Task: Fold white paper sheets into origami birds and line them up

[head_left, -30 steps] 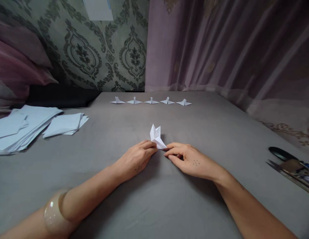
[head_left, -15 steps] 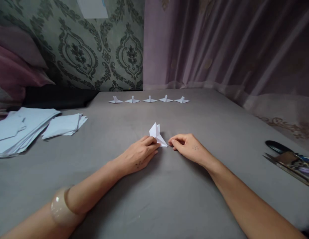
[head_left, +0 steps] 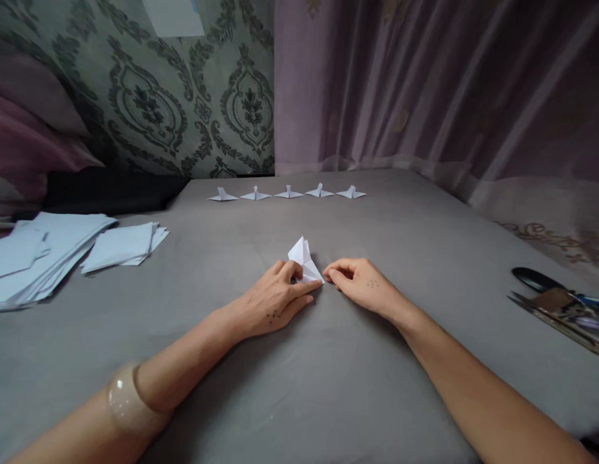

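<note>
A small folded white paper (head_left: pixel 302 252) stands at the middle of the grey surface, two points sticking up and one corner reaching right. My left hand (head_left: pixel 277 296) holds it down from the left, its index finger stretched along the paper's lower edge toward that corner. My right hand (head_left: pixel 352 278) is closed in a pinch, fingertips right at the paper's right corner. Whether the corner lies between those fingers is hidden. Along the back sits a row of several folded white paper figures (head_left: pixel 288 192) with spread sides and an upright middle.
Stacks of white paper sheets (head_left: pixel 62 248) and smaller cut sheets (head_left: pixel 118 247) lie at the left. Scissors (head_left: pixel 555 322) and other small items rest at the right edge. A black cloth-like item (head_left: pixel 111 190) is at the back left, and a curtain (head_left: pixel 425 96) hangs behind.
My left index finger has stretched out to the right along the paper's lower edge. My right fingertips have come slightly closer to the paper's corner. The view has shifted a little.
</note>
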Demonstrator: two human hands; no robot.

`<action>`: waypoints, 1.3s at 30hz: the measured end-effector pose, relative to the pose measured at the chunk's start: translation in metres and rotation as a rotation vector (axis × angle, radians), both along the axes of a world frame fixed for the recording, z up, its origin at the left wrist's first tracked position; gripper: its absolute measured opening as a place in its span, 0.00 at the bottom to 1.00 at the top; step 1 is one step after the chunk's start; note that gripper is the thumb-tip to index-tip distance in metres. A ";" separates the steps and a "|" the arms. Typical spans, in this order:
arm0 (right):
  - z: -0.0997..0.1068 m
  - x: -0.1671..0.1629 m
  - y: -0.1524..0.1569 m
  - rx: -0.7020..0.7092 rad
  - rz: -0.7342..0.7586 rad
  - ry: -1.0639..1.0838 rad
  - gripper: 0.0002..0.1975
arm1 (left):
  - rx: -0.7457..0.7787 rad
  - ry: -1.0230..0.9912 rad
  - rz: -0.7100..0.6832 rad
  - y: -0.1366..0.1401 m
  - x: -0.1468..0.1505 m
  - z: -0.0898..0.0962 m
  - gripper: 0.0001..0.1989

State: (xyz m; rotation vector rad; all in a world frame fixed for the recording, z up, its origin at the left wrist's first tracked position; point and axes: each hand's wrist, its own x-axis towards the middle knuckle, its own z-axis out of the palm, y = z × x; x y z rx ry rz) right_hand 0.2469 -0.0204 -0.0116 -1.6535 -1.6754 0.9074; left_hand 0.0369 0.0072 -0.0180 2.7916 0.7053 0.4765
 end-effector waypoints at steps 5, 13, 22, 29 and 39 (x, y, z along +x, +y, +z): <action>-0.005 -0.003 -0.001 0.054 0.015 -0.040 0.12 | -0.005 -0.095 0.053 0.000 -0.001 -0.001 0.15; -0.005 -0.009 -0.008 0.150 0.024 -0.018 0.14 | 0.146 -0.310 0.423 0.004 -0.011 -0.004 0.08; -0.015 -0.009 -0.004 0.303 0.031 -0.127 0.15 | 0.107 -0.269 0.431 0.012 -0.016 -0.010 0.13; -0.018 -0.014 -0.003 0.342 0.122 -0.187 0.15 | 0.192 -0.276 0.343 0.022 -0.014 -0.018 0.09; -0.013 -0.015 -0.002 0.539 0.039 -0.042 0.18 | -0.408 -0.824 0.575 0.016 -0.009 0.003 0.10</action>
